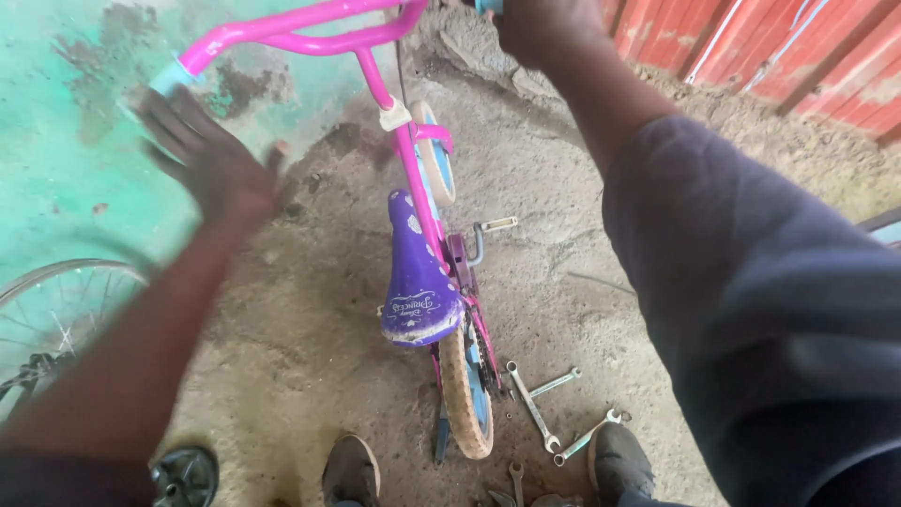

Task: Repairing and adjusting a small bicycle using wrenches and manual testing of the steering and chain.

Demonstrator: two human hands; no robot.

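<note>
The pink children's bicycle (413,178) stands upright in the middle of the dirt floor (310,329), its front end far from us and its rear wheel (465,394) near, between our two shoes (352,469). Our left hand (206,160) is blurred, its grip spread with the fingers flat, just beside the pale blue left handlebar end (169,75); we cannot tell whether it touches it. Our right hand (544,28) sits at the top edge of the view, its grip pressed together around the right handlebar end (488,7), mostly cut off by the frame. The purple saddle (418,272) tilts toward us, and a pedal (497,225) sticks out on the right of the frame. On the floor to the right of the rear wheel lie several spanners (535,408), crossing one another. A spoked wheel (56,310) shows at the left edge, against the green wall (56,141), and a small black wheel (188,474) lies near left.
</note>
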